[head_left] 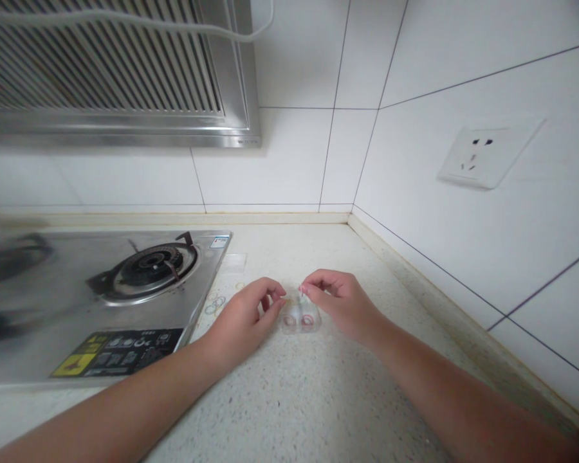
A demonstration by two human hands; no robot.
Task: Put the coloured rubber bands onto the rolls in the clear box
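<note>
A small clear plastic compartment box [300,329] sits on the counter between my hands. Reddish ring-shaped bands [307,320] lie in its two near compartments; something yellowish shows faintly in the far part. My left hand [251,315] is at the box's left side, thumb and forefinger closed together at its far left corner; what they pinch is too small to make out. Over the far right corner, my right hand [340,299] pinches a small pink band [303,290] between thumb and forefinger. Left of my left hand lie several loose greyish bands [215,305] and a yellow band [240,285].
A clear rectangular plastic piece [234,262] rests beside the gas stove [200,308], whose burner [154,260] is to the left. The range hood [241,122] hangs above. Tiled walls meet behind the counter [318,399], with a socket [482,154] at right.
</note>
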